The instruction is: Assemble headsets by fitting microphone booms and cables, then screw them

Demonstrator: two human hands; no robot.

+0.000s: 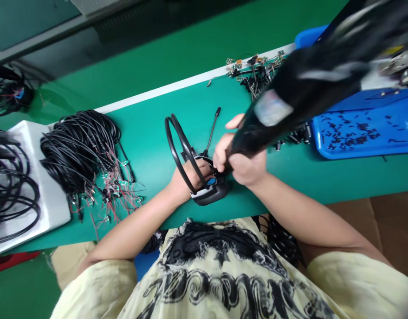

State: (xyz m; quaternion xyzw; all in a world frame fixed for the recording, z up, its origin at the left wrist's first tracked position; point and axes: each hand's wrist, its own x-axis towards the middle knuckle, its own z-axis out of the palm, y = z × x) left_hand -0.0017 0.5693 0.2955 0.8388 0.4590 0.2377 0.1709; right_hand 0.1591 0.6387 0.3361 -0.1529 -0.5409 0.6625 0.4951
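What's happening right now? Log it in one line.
left hand: black looped headset | right hand: black power tool | blue parts tray

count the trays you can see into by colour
blue tray: 1
white tray: 1
total: 2
a blue corner behind the blurred black object is left out, too hidden to tell

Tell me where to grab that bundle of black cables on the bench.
Grip the bundle of black cables around its thick looped middle, coming straight down from above. The loops gather there on the green bench, so they should lift together. Keep away from the end nearest the person, which fans out into thin red wires and small circuit boards that look easy to snag.
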